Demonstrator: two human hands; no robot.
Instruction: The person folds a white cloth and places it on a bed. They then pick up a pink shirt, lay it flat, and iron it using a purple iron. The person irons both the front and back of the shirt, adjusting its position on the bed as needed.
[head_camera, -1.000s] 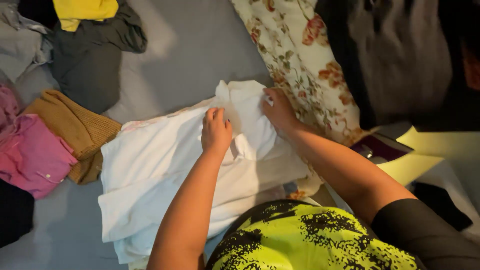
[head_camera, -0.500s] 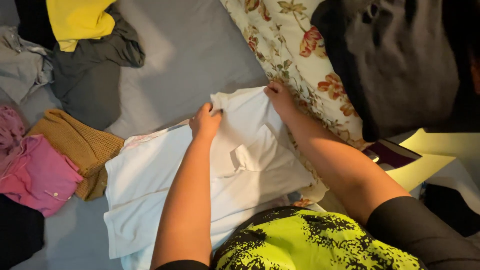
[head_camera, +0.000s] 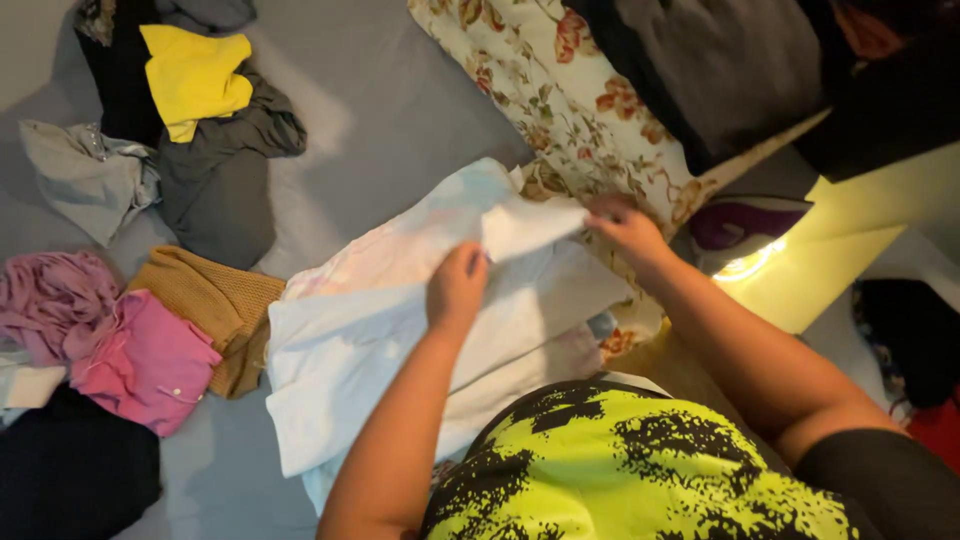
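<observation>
my left hand (head_camera: 457, 290) pinches the near edge of the white shirt (head_camera: 400, 340), fingers closed on the cloth. my right hand (head_camera: 628, 228) grips its far corner, lifted just off the grey sheet (head_camera: 400, 110). i judge it light, thin, soft and floppy, best held at hems or corners. left of my hands lie a ribbed brown knit (head_camera: 210, 310) and a pink top (head_camera: 145, 360).

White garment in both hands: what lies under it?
Under the white garment shows grey bedsheet and, at its right edge, the floral pillow. Anything beneath its middle is covered.
</observation>
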